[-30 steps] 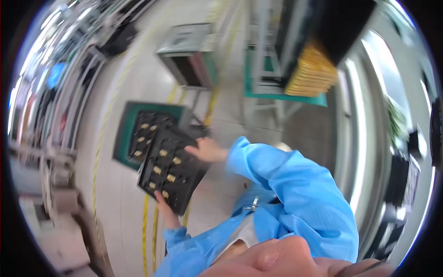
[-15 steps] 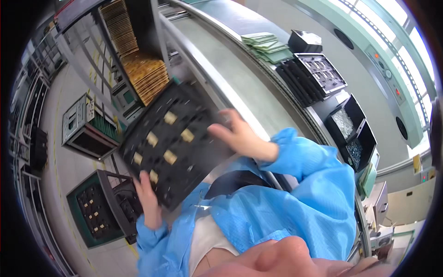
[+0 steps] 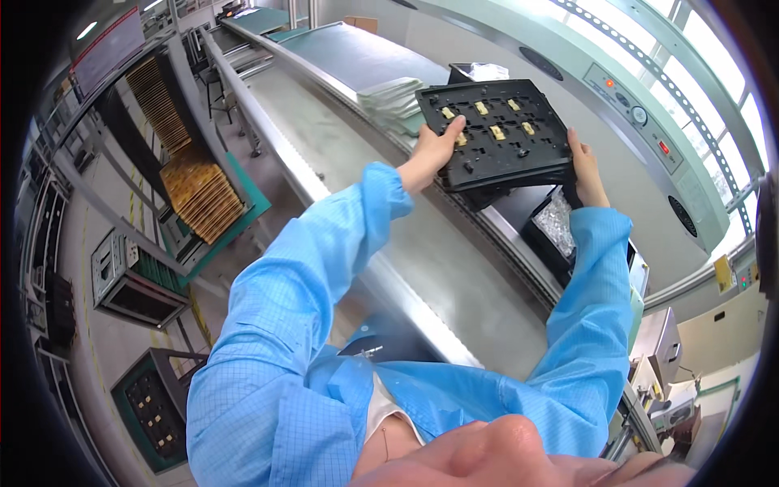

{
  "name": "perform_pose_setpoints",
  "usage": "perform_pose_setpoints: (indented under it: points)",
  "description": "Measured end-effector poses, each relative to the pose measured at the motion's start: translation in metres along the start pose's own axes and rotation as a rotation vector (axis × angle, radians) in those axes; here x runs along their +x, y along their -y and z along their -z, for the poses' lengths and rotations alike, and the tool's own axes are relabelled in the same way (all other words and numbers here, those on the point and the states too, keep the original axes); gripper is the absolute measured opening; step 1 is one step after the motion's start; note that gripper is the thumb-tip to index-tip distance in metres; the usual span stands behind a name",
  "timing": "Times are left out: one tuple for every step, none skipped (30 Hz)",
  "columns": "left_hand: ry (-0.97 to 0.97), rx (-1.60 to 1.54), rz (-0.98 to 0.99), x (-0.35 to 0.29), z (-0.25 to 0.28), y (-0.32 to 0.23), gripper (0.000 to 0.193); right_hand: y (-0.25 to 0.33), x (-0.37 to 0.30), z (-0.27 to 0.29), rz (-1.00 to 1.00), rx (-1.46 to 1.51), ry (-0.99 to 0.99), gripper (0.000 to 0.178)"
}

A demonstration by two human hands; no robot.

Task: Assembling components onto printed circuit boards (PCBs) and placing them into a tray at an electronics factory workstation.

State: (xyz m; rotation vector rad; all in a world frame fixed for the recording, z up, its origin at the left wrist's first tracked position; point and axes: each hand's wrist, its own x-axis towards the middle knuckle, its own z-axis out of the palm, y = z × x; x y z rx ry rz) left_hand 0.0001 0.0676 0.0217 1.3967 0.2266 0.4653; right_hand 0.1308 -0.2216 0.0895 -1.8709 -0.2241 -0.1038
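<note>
A flat black tray (image 3: 507, 162) with shaped cut-outs and several small cream-gold parts on it is held between my hands, tilted slightly over the far side of the conveyor. My left hand (image 3: 434, 154) grips its left edge, thumb on top near one of the parts. At the opposite edge my right hand (image 3: 590, 172) closes round the side, most of its fingers hidden. Dark edges show under the tray; I cannot tell whether it rests on them.
Beside the tray stand a bin of clear bits (image 3: 555, 223) and a pile of pale green sheets (image 3: 389, 101). The metal conveyor (image 3: 422, 268) runs below my arms. At left are a rack of brown boards (image 3: 199, 195) and a green bin (image 3: 130, 406) holding another black tray.
Both hands have carried the black tray from the left, near the board rack, across the conveyor to its far right side. My view has shifted, and the tray now covers the stack there.
</note>
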Motion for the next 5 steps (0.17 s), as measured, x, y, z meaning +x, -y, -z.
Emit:
perform_pose_setpoints:
  points:
    - [0.002, 0.039, 0.043, 0.026, -0.014, 0.021, 0.095, -0.002, 0.022, 0.007, 0.006, 0.003, -0.008, 0.082]
    - [-0.038, 0.121, 0.067, 0.034, -0.028, 0.019, 0.098, 0.002, 0.036, 0.009, -0.030, -0.003, 0.017, 0.082]
    - [-0.084, 0.205, 0.090, 0.040, -0.036, 0.017, 0.100, 0.004, 0.047, 0.009, -0.064, -0.006, 0.048, 0.082]
    - [-0.046, 0.219, 0.174, 0.047, -0.040, 0.015, 0.102, 0.005, 0.055, 0.011, -0.068, 0.061, 0.093, 0.081]
    - [0.047, 0.238, 0.277, 0.031, -0.068, -0.010, 0.103, -0.020, 0.074, 0.040, -0.173, 0.167, 0.085, 0.081]
